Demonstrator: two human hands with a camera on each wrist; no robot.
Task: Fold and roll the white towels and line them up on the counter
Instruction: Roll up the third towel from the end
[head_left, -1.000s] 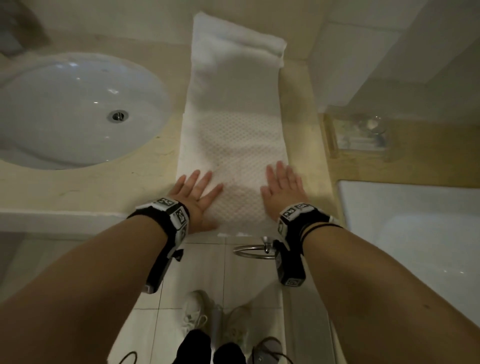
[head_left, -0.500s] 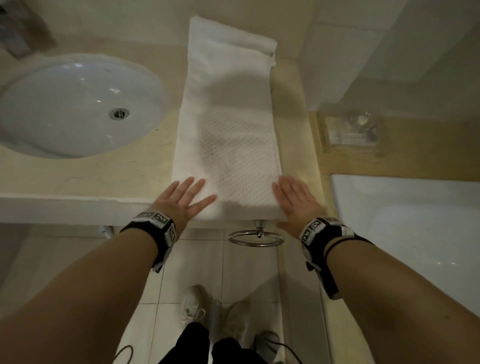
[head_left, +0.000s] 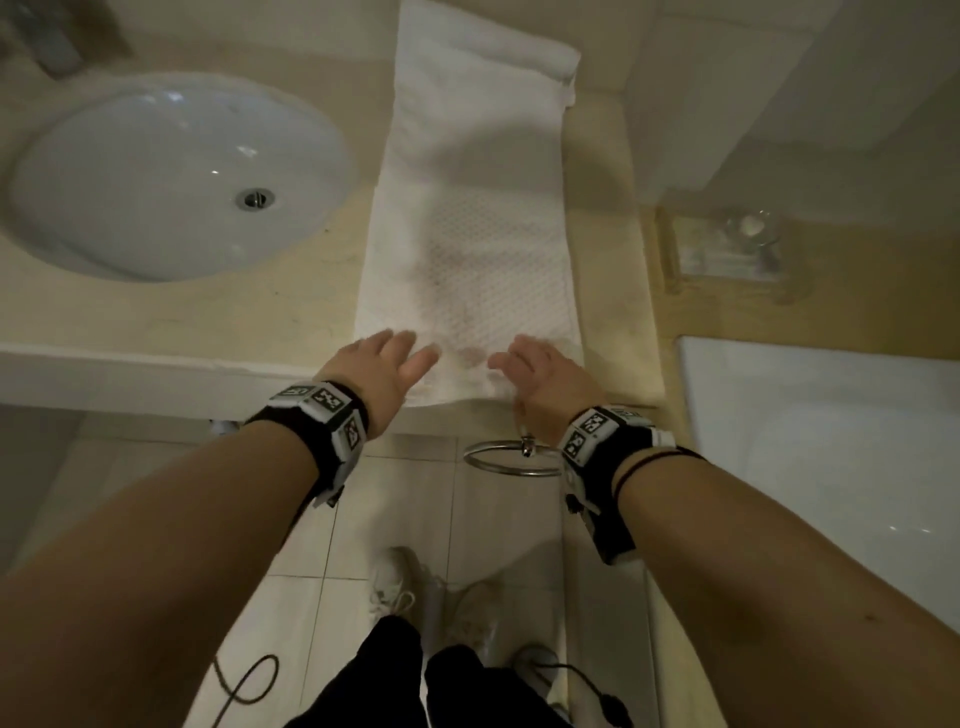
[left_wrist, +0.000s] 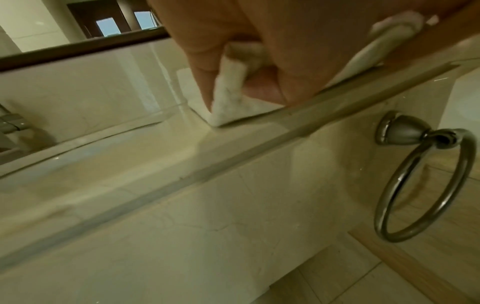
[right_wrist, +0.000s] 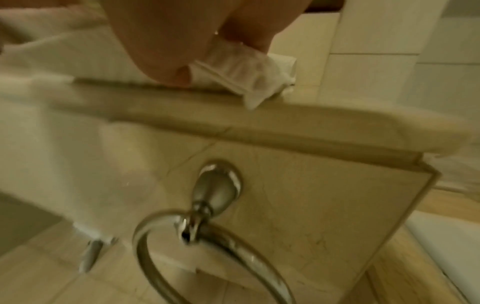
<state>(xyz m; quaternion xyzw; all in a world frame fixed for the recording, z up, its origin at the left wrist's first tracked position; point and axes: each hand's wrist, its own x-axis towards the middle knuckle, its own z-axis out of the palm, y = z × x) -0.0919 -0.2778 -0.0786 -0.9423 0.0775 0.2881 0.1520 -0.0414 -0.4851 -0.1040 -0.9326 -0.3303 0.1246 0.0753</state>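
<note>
Towel: the long white towel (head_left: 467, 218) lies flat on the surface (head_left: 218, 322), just beside the sink (head_left: 171, 171). Its far end goes up the wall.
Left hand (head_left: 374, 371): its grip pinches the near left corner of the towel.
Right hand (head_left: 545, 374): its grip pinches the near right corner.
Ring: a metal towel ring (head_left: 511, 460) hangs below the surface edge.
</note>
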